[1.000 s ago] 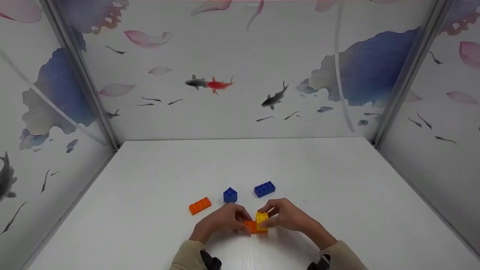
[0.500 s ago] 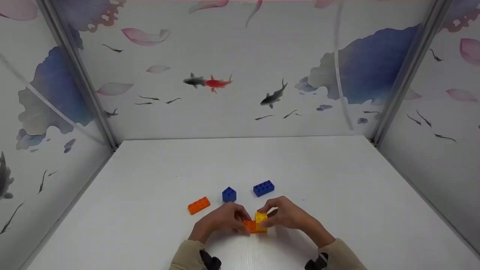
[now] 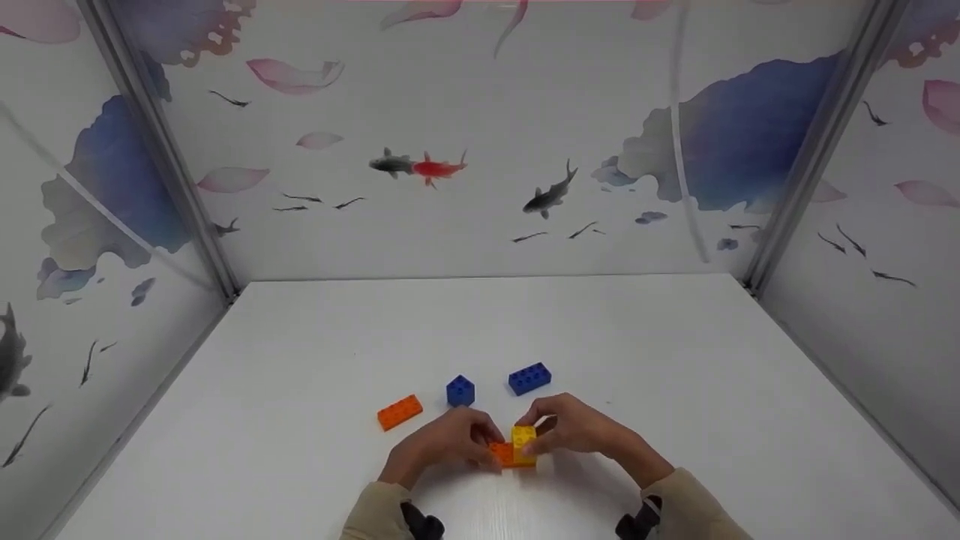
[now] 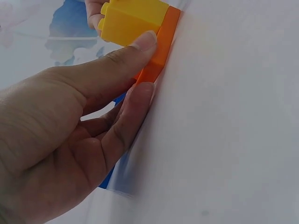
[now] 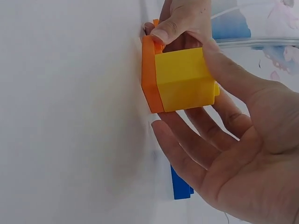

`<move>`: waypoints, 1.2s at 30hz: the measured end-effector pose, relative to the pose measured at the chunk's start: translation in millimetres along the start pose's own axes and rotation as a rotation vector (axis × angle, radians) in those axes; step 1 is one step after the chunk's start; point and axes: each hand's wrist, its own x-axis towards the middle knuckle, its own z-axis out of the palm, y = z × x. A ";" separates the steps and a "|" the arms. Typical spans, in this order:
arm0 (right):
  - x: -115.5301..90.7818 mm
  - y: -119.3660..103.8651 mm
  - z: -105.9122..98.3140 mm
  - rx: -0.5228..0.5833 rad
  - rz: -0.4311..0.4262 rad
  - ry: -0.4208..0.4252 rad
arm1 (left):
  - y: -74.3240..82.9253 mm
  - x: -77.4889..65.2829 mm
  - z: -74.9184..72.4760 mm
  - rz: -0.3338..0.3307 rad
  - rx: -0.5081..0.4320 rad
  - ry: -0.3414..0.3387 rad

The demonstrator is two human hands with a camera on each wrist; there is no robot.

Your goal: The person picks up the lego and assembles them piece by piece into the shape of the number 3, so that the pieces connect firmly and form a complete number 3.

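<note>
A yellow building brick (image 3: 523,435) stands on the right end of a flat orange brick (image 3: 500,454) on the table, near the person. My left hand (image 3: 448,436) pinches the left end of that orange brick between thumb and fingers. In the left wrist view its thumb lies against the orange side (image 4: 164,44), right beside the yellow block. My right hand (image 3: 581,429) grips the yellow brick (image 5: 184,77), with the thumb at its studded top edge and fingers behind it. The right wrist view shows the yellow underside flush against the orange brick (image 5: 149,77).
Beyond the hands lie a loose flat orange brick (image 3: 400,412), a small blue brick (image 3: 460,391) and a longer blue brick (image 3: 529,379). The white table (image 3: 300,337) is enclosed by patterned panels (image 3: 480,90) at the back and both sides.
</note>
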 end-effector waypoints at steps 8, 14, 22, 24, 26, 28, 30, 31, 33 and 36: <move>4.9 -7.2 -22.8 0.032 -0.090 0.006 | -1.5 -1.6 -1.0 0.011 0.004 -0.005; 13.1 -6.9 -39.4 0.006 -0.117 0.139 | -1.5 -2.9 -0.2 -0.001 0.010 0.010; 34.6 7.4 -54.5 -0.001 -0.015 0.314 | 0.5 -1.2 1.5 -0.015 0.011 0.009; 39.7 12.4 -56.4 -0.005 0.004 0.324 | 0.1 -0.7 1.9 -0.010 0.014 0.006; 44.4 17.4 -57.6 -0.009 0.012 0.320 | -0.5 -0.3 1.9 -0.005 0.020 0.006; 49.1 22.6 -58.1 -0.005 0.020 0.314 | -1.2 0.0 1.8 -0.002 0.022 0.009; 53.3 28.3 -58.2 0.001 0.024 0.306 | -1.6 -0.1 1.4 -0.001 0.024 0.009; 55.3 31.5 -58.2 0.006 0.027 0.302 | -1.5 -0.2 1.2 -0.001 0.024 0.010; 58.3 37.4 -58.4 0.017 0.032 0.297 | -1.9 -0.3 1.0 -0.002 0.024 0.010; 61.8 44.7 -58.5 0.024 0.035 0.296 | -1.8 -0.7 0.8 -0.007 0.024 0.014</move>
